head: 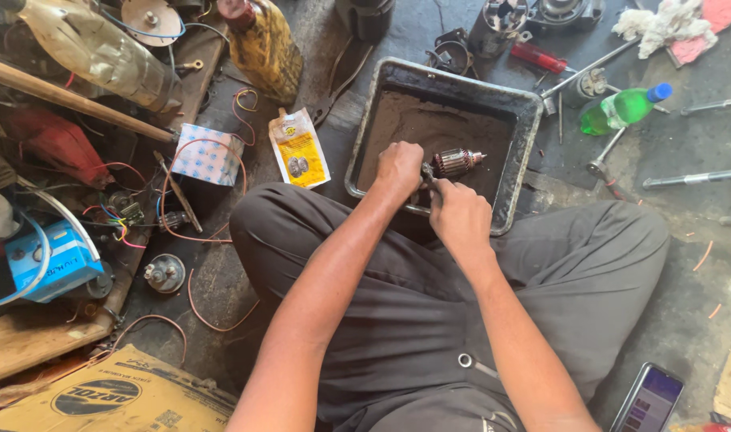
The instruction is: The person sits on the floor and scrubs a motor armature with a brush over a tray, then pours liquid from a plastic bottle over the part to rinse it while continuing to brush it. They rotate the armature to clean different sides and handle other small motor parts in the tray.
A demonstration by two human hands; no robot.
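Note:
I sit on the floor with a black rectangular tray (525,136) of dirty liquid in front of my knees. My left hand (398,168) is closed around the near end of a motor armature (455,162), a copper-wound rotor with a short shaft pointing right, held over the tray. My right hand (459,212) is just below it, fingers closed on a small dark tool whose tip touches the armature's near end; what kind of tool it is I cannot tell.
A green plastic bottle (621,108), metal rods (693,178) and a red-handled tool (537,58) lie to the right. A yellow packet (299,150), a small white box (208,154), loose wires, a blue box (57,260) and oil bottles crowd the left. A phone (649,398) lies at bottom right.

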